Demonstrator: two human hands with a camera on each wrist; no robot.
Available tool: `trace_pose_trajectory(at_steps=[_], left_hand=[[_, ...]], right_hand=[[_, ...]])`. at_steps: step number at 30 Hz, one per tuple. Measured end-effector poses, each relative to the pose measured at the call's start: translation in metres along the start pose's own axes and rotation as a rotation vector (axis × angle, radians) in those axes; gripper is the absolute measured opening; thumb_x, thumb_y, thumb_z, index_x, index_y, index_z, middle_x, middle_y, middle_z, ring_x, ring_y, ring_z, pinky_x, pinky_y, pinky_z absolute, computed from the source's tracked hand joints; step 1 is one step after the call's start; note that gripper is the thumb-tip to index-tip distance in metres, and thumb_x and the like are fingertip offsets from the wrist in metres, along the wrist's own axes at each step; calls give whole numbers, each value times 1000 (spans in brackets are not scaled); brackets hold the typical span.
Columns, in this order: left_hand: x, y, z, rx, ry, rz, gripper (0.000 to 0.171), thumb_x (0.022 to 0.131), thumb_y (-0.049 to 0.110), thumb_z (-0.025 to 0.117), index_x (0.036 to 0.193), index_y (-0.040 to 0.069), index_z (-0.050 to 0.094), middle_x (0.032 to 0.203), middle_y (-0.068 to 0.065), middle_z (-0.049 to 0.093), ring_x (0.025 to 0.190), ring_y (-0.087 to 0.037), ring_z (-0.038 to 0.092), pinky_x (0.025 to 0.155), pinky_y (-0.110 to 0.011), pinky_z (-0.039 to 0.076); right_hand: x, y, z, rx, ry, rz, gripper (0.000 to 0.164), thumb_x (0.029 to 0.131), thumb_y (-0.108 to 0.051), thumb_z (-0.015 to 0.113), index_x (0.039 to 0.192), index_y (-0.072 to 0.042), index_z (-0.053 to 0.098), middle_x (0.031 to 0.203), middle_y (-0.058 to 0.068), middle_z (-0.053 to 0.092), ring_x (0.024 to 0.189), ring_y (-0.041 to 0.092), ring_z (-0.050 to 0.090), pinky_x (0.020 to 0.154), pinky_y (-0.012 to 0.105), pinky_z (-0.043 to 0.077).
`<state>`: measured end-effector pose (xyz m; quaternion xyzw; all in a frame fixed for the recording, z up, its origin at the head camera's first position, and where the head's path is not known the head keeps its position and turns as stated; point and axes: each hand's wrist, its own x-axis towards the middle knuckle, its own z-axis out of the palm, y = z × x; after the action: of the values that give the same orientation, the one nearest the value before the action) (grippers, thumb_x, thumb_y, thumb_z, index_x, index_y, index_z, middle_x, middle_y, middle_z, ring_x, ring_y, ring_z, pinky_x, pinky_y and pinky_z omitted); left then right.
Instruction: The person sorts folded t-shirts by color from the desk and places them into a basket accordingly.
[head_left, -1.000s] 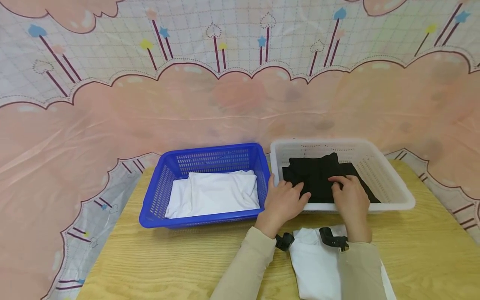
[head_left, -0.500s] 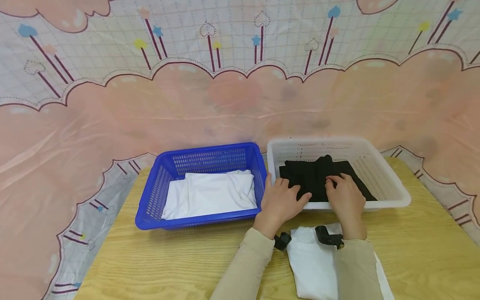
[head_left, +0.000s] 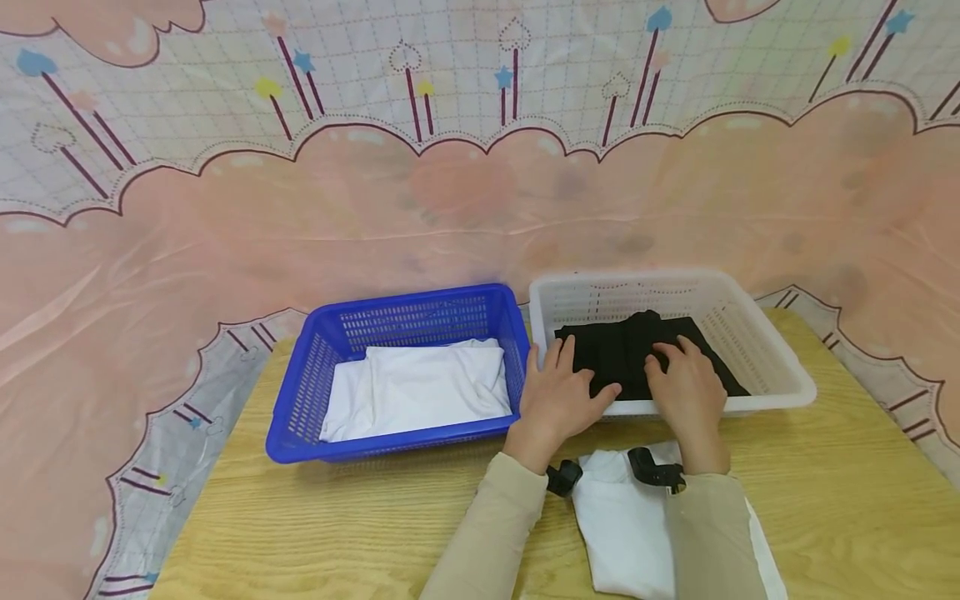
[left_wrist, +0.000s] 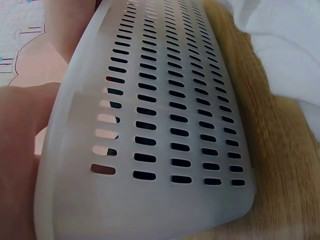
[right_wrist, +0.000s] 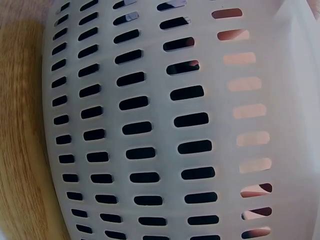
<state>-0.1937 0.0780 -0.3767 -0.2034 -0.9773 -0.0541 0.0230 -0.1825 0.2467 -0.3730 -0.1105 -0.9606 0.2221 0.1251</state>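
Observation:
Folded black cloth [head_left: 633,354] lies in a white plastic basket [head_left: 780,358]. Both hands reach over the basket's near rim. The left hand [head_left: 555,396] rests with spread fingers at the cloth's near left corner, its thumb pointing right along the rim. On the cloth's right half, the right hand [head_left: 688,396] touches the fabric with loosely bent fingers; no pinch is visible. Each wrist view is filled mostly by the basket's slotted wall [left_wrist: 160,90], with black showing through the slots in the right wrist view. Part of the left hand shows beyond the rim in the left wrist view.
A blue basket [head_left: 300,400] stands to the left, holding folded white cloth [head_left: 431,383]. More folded white cloth [head_left: 626,525] lies on the wooden table [head_left: 337,525] beneath the right forearm. A patterned curtain [head_left: 375,200] hangs behind both baskets.
The left fingers have straightened and spread further over the cloth. The right hand has shifted slightly left. The black cloth's back left part looks lower and flatter. The head view has drifted a little.

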Motion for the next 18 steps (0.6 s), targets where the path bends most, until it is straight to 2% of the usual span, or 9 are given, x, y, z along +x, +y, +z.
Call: trace_pose_trajectory(at_steps=[6,9,12,18], left_hand=[[0,0,1,-14,13,-5,63,85,67,19,118,31,59,148,-4,14,135,-22,5,105,-49,4],[0,0,2,-12,43,-4,62,85,66,22,114,29,61,147,-5,19,135,-23,7,105,-49,6],[0,0,4,-16,104,-6,59,85,66,27,113,26,60,143,-5,26,133,-23,13,105,-49,10],[-5,-3,8,-41,293,20,55,86,59,38,126,22,46,133,-1,39,127,-19,26,103,-43,21]], right_hand=[[0,0,0,24,35,-13,37,91,-27,45,121,-7,54,138,18,33,117,45,33,81,65,29],[0,0,0,52,42,-16,36,92,-28,45,121,-9,55,138,16,34,117,44,35,80,65,30],[1,1,1,82,44,-18,36,92,-30,45,121,-12,55,137,13,36,117,41,36,79,64,30],[-1,-1,5,141,73,-44,33,92,-31,45,119,-15,58,133,7,43,115,37,41,78,60,33]])
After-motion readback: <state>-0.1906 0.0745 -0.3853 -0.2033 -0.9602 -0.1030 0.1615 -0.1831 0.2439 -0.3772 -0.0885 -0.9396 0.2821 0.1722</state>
